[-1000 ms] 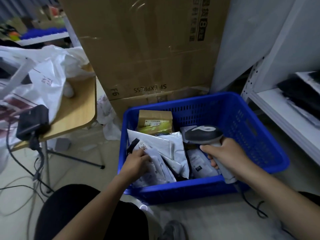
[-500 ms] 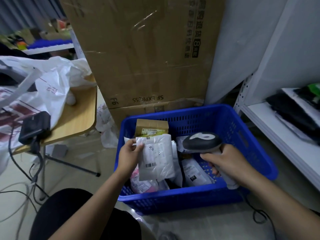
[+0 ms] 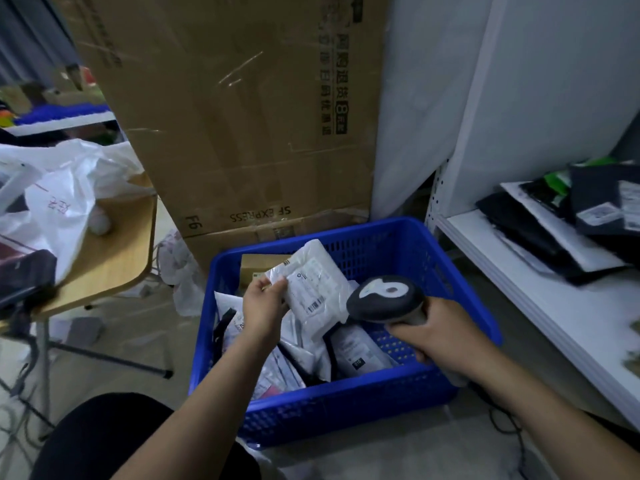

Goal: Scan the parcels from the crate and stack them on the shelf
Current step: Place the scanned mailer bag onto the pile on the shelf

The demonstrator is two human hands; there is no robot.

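Left hand (image 3: 265, 306): fingers and thumb pinch the left edge of a white, crinkled plastic mailer parcel (image 3: 311, 285). The parcel is held tilted above the crate, label side up, with a small barcode near its lower right corner.

Right hand (image 3: 436, 336): fingers curled round the grip of a grey handheld barcode scanner (image 3: 384, 297). Its rounded dark head, with a pale top panel, sits just beside the parcel's right edge.

Blue perforated plastic crate (image 3: 346, 410): rectangular, on the floor below both hands. It holds loose white and grey soft mailers, a dark glossy pouch (image 3: 360, 351) on the right and a small brown carton (image 3: 256, 268) at the far left corner.

White flat shelf (image 3: 554, 306): right of the crate, with a straight near edge and a bare near part. Black and dark flat parcels (image 3: 540, 233) lie stacked at its far end.

Tall taped brown cardboard box (image 3: 242, 133): upright just behind the crate.

Rounded wooden table (image 3: 114, 244): left, apart from the crate, carrying a crumpled white plastic bag (image 3: 62, 209).
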